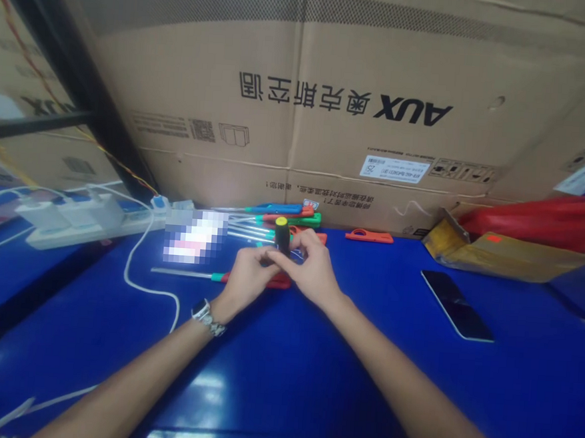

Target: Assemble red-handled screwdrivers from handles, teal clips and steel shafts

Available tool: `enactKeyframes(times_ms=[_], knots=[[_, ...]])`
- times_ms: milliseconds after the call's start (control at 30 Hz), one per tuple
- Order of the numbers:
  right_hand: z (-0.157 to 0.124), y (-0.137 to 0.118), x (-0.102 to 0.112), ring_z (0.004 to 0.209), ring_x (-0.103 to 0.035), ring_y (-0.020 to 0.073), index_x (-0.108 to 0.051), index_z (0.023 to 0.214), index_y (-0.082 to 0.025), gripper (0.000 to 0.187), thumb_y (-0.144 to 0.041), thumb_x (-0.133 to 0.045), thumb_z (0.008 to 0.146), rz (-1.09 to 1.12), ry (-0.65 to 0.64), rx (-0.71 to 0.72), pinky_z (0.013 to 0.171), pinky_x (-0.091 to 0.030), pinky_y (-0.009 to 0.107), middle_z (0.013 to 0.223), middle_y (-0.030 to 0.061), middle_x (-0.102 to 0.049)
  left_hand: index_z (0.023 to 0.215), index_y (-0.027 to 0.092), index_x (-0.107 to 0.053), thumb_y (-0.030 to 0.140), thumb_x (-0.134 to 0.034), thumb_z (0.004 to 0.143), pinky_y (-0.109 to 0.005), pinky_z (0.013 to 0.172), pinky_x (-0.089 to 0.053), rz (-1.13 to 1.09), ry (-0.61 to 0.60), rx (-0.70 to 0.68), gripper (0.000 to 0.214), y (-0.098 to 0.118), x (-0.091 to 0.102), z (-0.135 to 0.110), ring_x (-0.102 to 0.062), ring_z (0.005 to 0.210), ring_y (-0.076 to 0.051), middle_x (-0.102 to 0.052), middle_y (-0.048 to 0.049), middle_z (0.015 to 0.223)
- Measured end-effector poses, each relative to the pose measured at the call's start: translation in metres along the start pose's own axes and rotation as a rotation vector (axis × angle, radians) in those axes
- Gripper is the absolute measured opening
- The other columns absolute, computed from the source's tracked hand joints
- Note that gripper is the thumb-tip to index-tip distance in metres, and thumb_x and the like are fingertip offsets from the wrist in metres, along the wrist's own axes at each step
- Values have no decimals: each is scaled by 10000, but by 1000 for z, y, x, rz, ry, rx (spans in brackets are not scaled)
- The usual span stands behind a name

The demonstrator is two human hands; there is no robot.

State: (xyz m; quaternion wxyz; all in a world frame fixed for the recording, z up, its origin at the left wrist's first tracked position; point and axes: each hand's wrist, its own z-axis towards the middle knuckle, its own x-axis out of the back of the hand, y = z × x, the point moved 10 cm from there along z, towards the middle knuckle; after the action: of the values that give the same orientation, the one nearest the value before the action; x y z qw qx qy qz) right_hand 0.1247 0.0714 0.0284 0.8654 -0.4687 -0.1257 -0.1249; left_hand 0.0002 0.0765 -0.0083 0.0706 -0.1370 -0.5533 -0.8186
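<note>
Both of my hands are closed and meet over the blue table [362,371]. Between them a screwdriver [282,237] stands roughly upright, its black handle topped by a yellow end; its lower part is hidden. My right hand [314,267] has its fingers around the handle. My left hand [249,276], with a watch [208,316] at the wrist, pinches just beside it; what it holds is hidden. Under my left hand runs a long-nosed lighter [218,277] with a metal tube and red handle. Behind my hands lie several more lighters [278,209] with blue, red and green handles.
A red handle piece [369,236] lies by the cardboard box [328,135] at the back. To the right are a phone [457,305] and an open carton [515,254] with red material. At left, a power strip [96,225] trails a white cable [129,267].
</note>
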Motion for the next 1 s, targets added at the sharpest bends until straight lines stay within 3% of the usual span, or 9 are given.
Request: enactKeyframes(times_ms=[133, 267, 433, 567, 633, 733, 867, 933, 1000], knots=[[-3, -6, -10, 1007, -556, 208, -636, 1099, -216, 256, -317, -642, 864, 129, -266, 19, 788, -476, 340, 1102, 68, -556, 607, 129, -617, 298, -604, 865, -203, 548, -377, 110, -138, -72, 309, 9, -9, -2, -503, 559, -106, -586, 30, 577], [-3, 0, -4, 1013, -577, 219, -688, 1063, -206, 219, -325, -603, 900, 216, -387, -53, 792, -484, 353, 1117, 77, -605, 732, 132, -697, 358, -537, 942, -210, 568, -399, 139, -246, -87, 348, 8, -19, -2, -541, 603, -127, -639, 9, 644], [3, 9, 5, 837, -580, 188, -709, 945, -206, 236, -428, -675, 873, 145, -323, -88, 714, -464, 325, 936, 46, -637, 910, 155, -741, 332, -499, 975, -244, 678, -477, 118, -307, -88, 307, 6, -25, -3, -618, 708, -159, -728, -20, 813], [5, 9, 1, 847, -566, 185, -679, 826, -201, 247, -446, -684, 857, 127, -313, -67, 757, -458, 328, 903, 39, -615, 946, 156, -741, 291, -475, 974, -246, 699, -489, 157, -326, -105, 300, 8, -25, -3, -629, 694, -151, -742, -17, 830], [5, 11, 2, 848, -560, 183, -618, 745, -201, 248, -414, -719, 822, 134, -253, -69, 785, -455, 328, 868, 26, -600, 930, 156, -736, 281, -514, 945, -245, 715, -491, 171, -291, -110, 255, 11, -22, -2, -640, 718, -156, -745, -15, 834], [4, 15, 2, 740, -504, 156, -489, 669, -209, 335, -366, -771, 758, 119, -115, -71, 709, -425, 295, 748, -17, -531, 857, 149, -716, 291, -658, 840, -244, 730, -490, 144, -155, -95, 154, 12, -12, 1, -642, 761, -167, -735, -14, 826], [0, 17, 0, 667, -443, 140, -424, 651, -217, 395, -389, -762, 761, 41, 12, -82, 638, -379, 275, 667, -44, -439, 746, 137, -675, 271, -686, 781, -239, 674, -491, 24, 3, -25, 139, 5, -2, 2, -620, 688, -154, -708, -2, 739], [0, 12, 2, 694, -469, 149, -468, 684, -214, 361, -407, -763, 761, 14, 23, -58, 662, -398, 284, 701, -32, -478, 713, 134, -678, 277, -662, 803, -247, 667, -500, -25, -9, 7, 170, 2, -4, 2, -634, 673, -162, -715, -10, 718], [2, 4, 2, 762, -509, 164, -578, 823, -209, 250, -405, -731, 795, 22, -48, -17, 701, -426, 297, 818, 1, -550, 744, 137, -715, 288, -638, 840, -265, 705, -517, -25, -74, 0, 195, 4, -8, 1, -669, 716, -185, -745, -25, 762]])
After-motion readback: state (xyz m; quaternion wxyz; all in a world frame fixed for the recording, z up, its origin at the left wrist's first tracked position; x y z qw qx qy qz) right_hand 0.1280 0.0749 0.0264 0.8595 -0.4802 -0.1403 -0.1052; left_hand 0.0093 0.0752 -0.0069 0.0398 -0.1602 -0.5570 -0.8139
